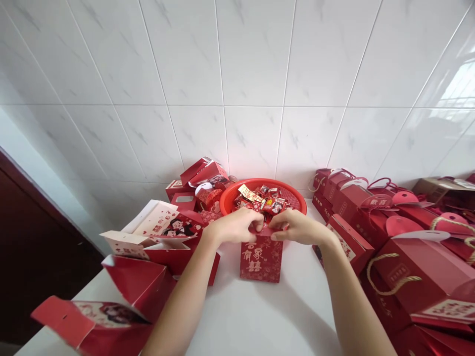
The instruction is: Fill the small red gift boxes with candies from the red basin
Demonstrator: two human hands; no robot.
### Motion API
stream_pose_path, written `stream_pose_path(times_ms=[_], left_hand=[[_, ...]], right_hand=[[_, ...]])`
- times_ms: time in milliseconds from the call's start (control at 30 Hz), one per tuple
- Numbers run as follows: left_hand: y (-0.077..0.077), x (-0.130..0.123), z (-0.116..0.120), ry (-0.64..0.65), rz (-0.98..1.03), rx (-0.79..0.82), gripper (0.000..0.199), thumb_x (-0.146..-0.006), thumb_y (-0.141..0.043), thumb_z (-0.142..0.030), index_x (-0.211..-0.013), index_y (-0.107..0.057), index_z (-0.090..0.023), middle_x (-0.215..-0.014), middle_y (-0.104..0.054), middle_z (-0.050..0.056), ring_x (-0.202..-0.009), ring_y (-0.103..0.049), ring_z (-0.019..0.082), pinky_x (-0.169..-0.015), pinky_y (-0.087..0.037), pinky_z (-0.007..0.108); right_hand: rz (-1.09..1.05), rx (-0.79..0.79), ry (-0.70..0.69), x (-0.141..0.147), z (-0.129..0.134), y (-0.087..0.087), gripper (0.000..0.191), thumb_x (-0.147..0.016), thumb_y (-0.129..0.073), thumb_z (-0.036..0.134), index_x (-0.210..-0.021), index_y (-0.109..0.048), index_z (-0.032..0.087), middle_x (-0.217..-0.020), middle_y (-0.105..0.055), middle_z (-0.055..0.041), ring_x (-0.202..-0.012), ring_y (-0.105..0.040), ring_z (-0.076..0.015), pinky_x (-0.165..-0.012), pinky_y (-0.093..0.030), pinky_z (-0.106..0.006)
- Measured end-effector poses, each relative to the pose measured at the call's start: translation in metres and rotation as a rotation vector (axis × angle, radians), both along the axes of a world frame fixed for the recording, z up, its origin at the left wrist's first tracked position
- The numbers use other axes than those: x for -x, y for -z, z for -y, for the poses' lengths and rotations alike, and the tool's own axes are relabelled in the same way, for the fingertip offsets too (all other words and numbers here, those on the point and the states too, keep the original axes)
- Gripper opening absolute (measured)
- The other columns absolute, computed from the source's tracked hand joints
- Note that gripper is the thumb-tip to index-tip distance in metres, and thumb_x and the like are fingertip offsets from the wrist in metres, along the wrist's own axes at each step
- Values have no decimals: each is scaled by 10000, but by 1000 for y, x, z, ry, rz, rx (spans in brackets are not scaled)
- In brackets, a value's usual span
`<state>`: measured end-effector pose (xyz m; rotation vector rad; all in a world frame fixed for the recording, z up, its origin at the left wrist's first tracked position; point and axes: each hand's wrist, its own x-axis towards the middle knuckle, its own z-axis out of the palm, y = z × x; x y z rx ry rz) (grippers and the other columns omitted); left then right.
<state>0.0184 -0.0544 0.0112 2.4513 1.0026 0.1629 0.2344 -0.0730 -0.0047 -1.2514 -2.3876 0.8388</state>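
A small red gift box with pale gold characters stands upright on the white table in front of me. My left hand is closed at its top left edge, fingers curled. At the top right edge, my right hand grips with thumb and fingers. Both hands partly cover the top of the box, so its flaps are hard to see. Just behind them sits a round red plastic basket with wrapped candies in it.
Unfolded and half-open red boxes cover the left side of the table. Several rope-handled red boxes are lined up on the right. A white tiled wall rises behind, and a dark brown door is at far left.
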Motion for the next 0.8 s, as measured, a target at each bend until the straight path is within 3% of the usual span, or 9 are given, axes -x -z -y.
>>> stream_pose_path(times_ms=[133,267,367,467,533,600,700,800], left_hand=[[-7,2,4,-9,0,88,37,-717,-616,-194,-742,-588,-191,-767,-623,-14,-698,-546,155,-600,-374,258],[-5,2,1,-6,-38,37,52,-721,-564,-150,-747,-587,-190,-789,-638,2,-732,-564,172,-627,-395,271],[-5,3,0,-3,-34,-25,43,-752,-540,-153,-749,-565,-188,-790,-634,19,-737,-580,185,-643,-440,288],[-10,6,7,2,177,-131,110,-825,-605,-288,-878,-614,-193,-1095,-664,71,-985,-633,230,-822,-536,331],[-14,7,15,-51,410,-279,277,-863,-631,-404,-1065,-632,-215,-1381,-546,95,-1237,-560,269,-989,-524,380],[-18,6,24,-107,593,-422,384,-894,-617,-456,-1214,-605,-245,-1512,-428,96,-1354,-483,285,-1070,-495,411],[-22,2,38,-80,677,-489,407,-902,-625,-443,-1269,-602,-267,-1529,-423,86,-1377,-475,293,-1082,-504,416],[-24,-3,47,11,599,-478,365,-908,-636,-409,-1248,-636,-277,-1478,-504,69,-1407,-449,295,-1114,-480,420]], right_hand=[[86,13,94,10,6,3,88,-749,-674,204,-713,-605,162,-659,-517,34,-637,-441,-108,-580,-302,-235],[192,-80,225,28,15,7,46,-749,-641,156,-733,-604,177,-689,-567,7,-643,-466,-121,-567,-272,-252],[288,-138,266,36,22,-3,34,-759,-620,156,-744,-616,187,-743,-612,-28,-680,-514,-147,-565,-270,-265],[370,-230,316,28,36,-40,54,-762,-619,142,-727,-628,182,-743,-630,-50,-686,-541,-163,-556,-277,-277],[341,-309,385,12,52,-76,80,-768,-627,120,-720,-650,179,-681,-614,-32,-628,-517,-141,-550,-293,-279],[280,-365,454,-11,70,-115,105,-793,-663,127,-697,-678,167,-601,-580,-9,-564,-471,-107,-538,-311,-277],[219,-494,786,-61,96,-165,111,-834,-717,157,-730,-731,122,-588,-592,-9,-558,-454,-76,-550,-335,-284],[254,-672,1192,-142,104,-185,199,-833,-753,285,-927,-786,113,-622,-622,-31,-601,-484,-73,-564,-328,-319]])
